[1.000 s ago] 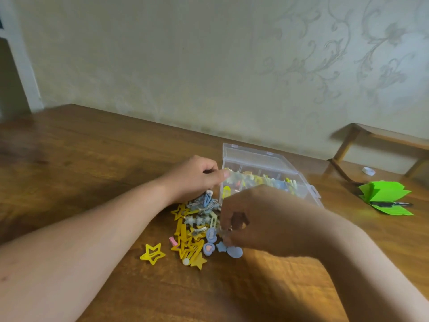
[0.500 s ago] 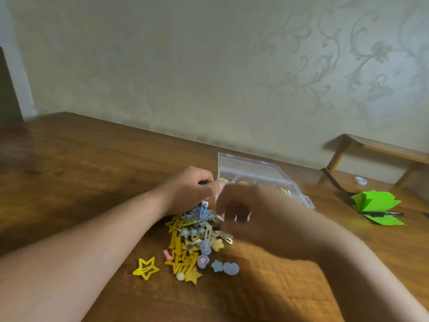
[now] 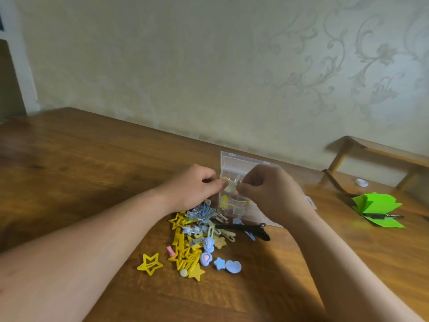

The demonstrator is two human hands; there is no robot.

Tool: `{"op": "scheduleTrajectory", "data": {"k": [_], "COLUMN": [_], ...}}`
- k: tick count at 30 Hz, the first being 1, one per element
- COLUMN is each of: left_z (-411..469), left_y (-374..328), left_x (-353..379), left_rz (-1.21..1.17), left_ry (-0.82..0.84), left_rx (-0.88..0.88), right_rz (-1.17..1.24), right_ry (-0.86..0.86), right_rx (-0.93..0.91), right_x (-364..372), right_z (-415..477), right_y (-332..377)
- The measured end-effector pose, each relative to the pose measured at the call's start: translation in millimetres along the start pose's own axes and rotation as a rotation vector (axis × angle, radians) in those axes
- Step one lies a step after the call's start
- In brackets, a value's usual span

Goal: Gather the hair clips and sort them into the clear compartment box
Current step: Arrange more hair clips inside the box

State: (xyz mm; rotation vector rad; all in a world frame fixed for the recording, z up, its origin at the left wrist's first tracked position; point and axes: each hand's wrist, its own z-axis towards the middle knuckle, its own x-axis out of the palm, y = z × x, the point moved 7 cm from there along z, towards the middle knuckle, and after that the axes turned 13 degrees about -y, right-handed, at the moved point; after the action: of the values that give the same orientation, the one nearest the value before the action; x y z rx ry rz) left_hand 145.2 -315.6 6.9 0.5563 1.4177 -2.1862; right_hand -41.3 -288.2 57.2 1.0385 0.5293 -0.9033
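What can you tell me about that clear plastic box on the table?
The box looks like thin, see-through plastic with small latch tabs on its far edge. It sits on the wooden table, just beyond the pile of clips, with its lid apparently open. Inner dividers form compartments; a few clips, one of them yellow, show inside. Both hands hover in front of it, hiding much of it, so I cannot count the compartments.

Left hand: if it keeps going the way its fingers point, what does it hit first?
Likely the right hand: the left hand points right, fingertips meeting it at a small pale clip both seem to pinch. The clear box lies behind; depth unclear.
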Motion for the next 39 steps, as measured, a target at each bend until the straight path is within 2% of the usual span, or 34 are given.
{"op": "scheduleTrajectory", "data": {"k": [8,13,18,22,27,33,39], "left_z": [2.1,2.0,2.5,1.9,2.0,2.4,0.6], "left_y": [2.2,3.4,3.3,2.9,4.7,4.3,3.3], "left_x": [1.5,2.6,2.0,3.3,3.6,4.0,2.4], "left_rz": [0.001,0.005,-0.004,-0.011,-0.029,-0.019,-0.015], "left_ry": [-0.005,-0.004,0.009,0.022,0.021,0.023,0.015], "left_rx": [-0.005,-0.002,0.007,0.005,0.006,0.022,0.016], "right_rz": [-0.191,-0.222,-0.167,-0.264,-0.201,-0.194,-0.087], "right_ry": [0.020,0.075,0.008,0.091,0.139,0.147,0.181], "right_rx": [-0.013,0.020,0.031,0.034,0.095,0.052,0.055], "right_x": [20.1,17.4,-6.1,-11.7,-8.0,-5.8,-1.6], "right_z": [2.6,-1.1,0.8,-5.6,-14.6,-18.6,-20.7], "right_y": [6.7,2.8,-1.3,-16.0,-15.7,-6.6,-4.0]}}
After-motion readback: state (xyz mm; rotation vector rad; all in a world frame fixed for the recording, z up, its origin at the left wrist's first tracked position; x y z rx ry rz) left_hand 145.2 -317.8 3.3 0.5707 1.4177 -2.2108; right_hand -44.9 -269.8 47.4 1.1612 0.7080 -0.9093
